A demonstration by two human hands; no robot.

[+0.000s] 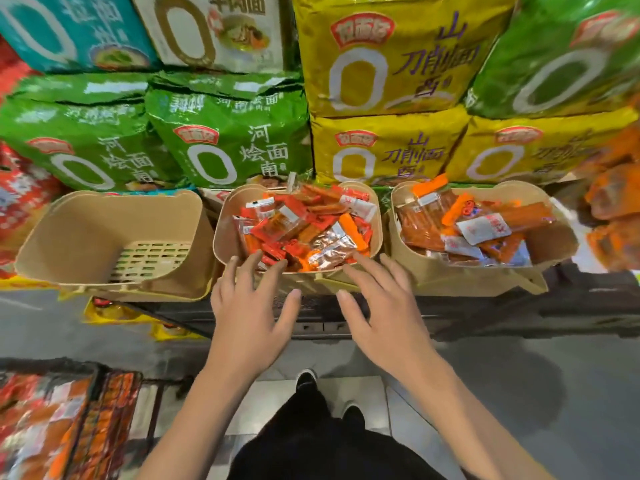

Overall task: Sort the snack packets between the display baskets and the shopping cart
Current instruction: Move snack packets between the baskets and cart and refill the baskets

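At the far lower left, the shopping cart (100, 382) shows a dark frame edge with red and orange snack packets (45, 424) piled inside. Above it, on the shelf, stands the left basket (86, 220), a tan display basket whose slatted bottom is bare. Behind it lie green noodle bags (83, 147), stacked in rows.

The left hand (249, 313) reaches forward with its fingers spread and straight, the fingertips at the front rim of the middle basket (375, 216), right by the nearest packets; whether they touch any packet cannot be told. It pinches nothing. This middle basket is heaped with small red, orange and silvery packets (301, 230).

The right hand (384, 313) is just beside the left one, also spread flat with fingers apart, its fingertips at the same basket's front rim near the right corner, holding nothing.

Further right, the right basket (550, 244) touches the middle one and holds longer orange sticks and white-labelled packets (478, 230). Yellow noodle bags (391, 64) rise behind both. Below, a person's black clothing and dark shoes (306, 379) stand on the grey floor (540, 375).
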